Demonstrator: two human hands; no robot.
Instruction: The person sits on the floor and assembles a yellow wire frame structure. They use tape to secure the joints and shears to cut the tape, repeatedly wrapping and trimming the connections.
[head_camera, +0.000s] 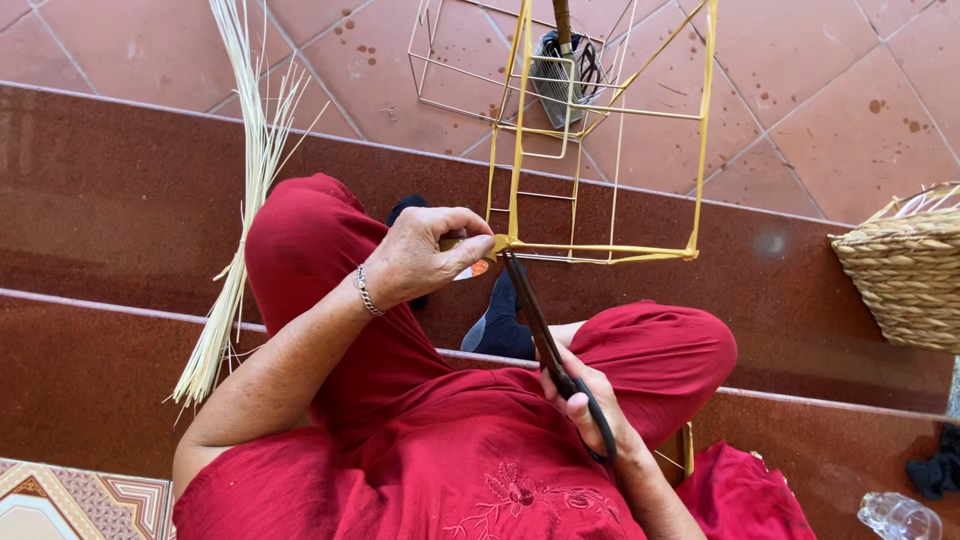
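- Steps of dark red stone run across the view, with a tiled floor beyond their far edge; the person sits on them in red clothes.
- Wire frame, box-shaped and partly wrapped in yellow strip, stands out over the far step edge and floor; its top is cut off by the view.
- Reed bundle leans along the steps at the left, pale and splayed at its lower end, its top out of view.
- Woven basket sits at the right edge, only partly in view.
- Left hand pinches the frame's near corner where the yellow strip is wrapped, fingers closed on it.
- Right hand is closed around the scissors' handles.
- Scissors, dark and long, point up to that same corner; whether the blades are parted is hard to make out.
- Clear glass object lies in the lower right corner, cut off.
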